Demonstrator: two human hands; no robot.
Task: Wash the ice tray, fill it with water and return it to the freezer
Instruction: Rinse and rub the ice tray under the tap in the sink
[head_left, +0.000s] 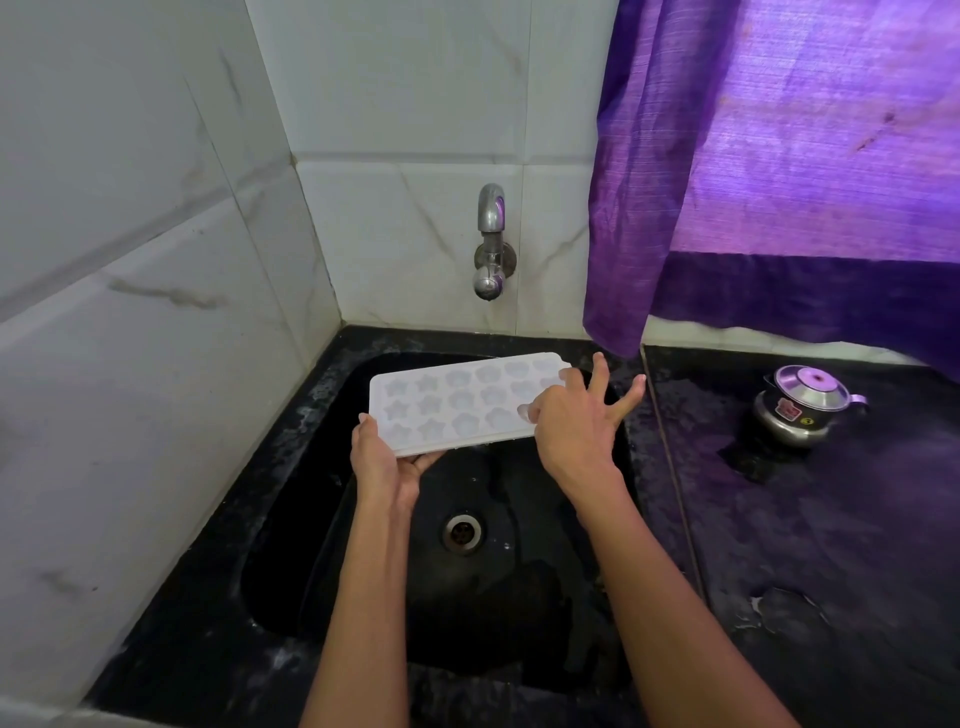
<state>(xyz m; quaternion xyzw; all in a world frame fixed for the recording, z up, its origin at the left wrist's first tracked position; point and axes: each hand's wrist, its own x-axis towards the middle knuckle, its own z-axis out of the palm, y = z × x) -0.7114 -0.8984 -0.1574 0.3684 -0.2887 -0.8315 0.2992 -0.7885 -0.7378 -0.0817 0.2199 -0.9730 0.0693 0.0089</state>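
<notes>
A white ice tray (457, 402) with star and flower shaped cells is held level above the black sink (322, 499), below the wall tap (491, 244). My left hand (382, 460) grips its near left corner, thumb on top and fingers underneath. My right hand (576, 423) holds the tray's right end with thumb and forefinger, while its other fingers spread out straight. No water runs from the tap. The cells look empty.
The sink drain (461, 531) lies below my arms. A steel pot with a lid (802, 410) stands on the black counter (831, 545) to the right. A purple curtain (779, 156) hangs over the counter's back edge. Tiled walls close in the left and back.
</notes>
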